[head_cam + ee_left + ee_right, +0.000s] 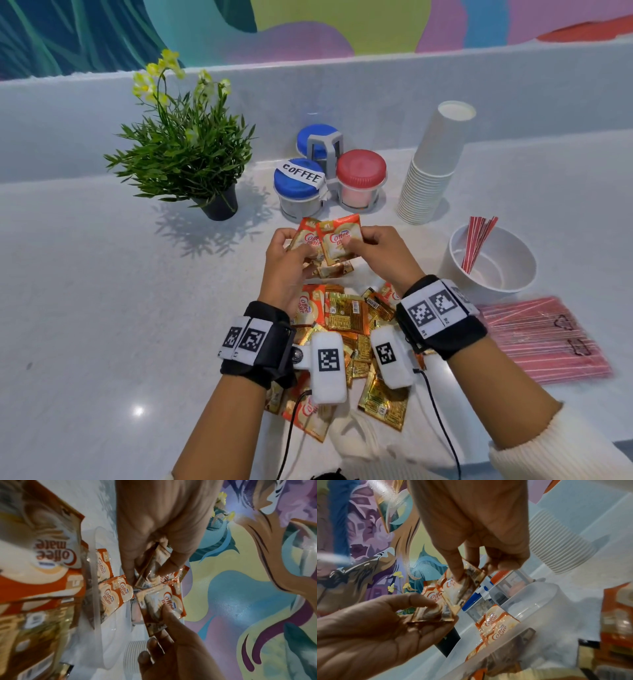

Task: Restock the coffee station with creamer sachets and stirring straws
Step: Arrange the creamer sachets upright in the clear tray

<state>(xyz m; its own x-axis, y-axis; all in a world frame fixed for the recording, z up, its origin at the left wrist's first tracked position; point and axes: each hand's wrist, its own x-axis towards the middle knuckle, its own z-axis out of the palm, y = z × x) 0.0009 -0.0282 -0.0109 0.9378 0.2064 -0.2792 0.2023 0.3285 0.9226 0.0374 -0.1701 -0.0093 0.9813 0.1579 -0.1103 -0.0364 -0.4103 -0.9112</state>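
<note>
My left hand (301, 251) pinches one orange and cream creamer sachet (306, 237) and my right hand (349, 245) pinches a second sachet (339, 240). The two overlap, held upright just in front of the jars. The left wrist view shows my left hand (149, 572) gripping its sachet (154, 563) by the lower edge. In the right wrist view my right hand (471, 573) holds its sachet (453, 588) between thumb and fingers. Below them a clear tub (539, 601) holds a few sachets (496, 623). More sachets lie in a loose pile (346, 315) under my wrists. Red stirring straws (478, 240) stand in a white bowl (513, 284).
A sealed pack of red straws (544, 339) lies at the right. Behind my hands stand a blue-lidded jar labelled COFFEE (299, 186), a red-lidded jar (361, 178) and another blue-lidded jar (317, 138). A tall stack of paper cups (431, 168) leans right; a potted plant (185, 150) stands left.
</note>
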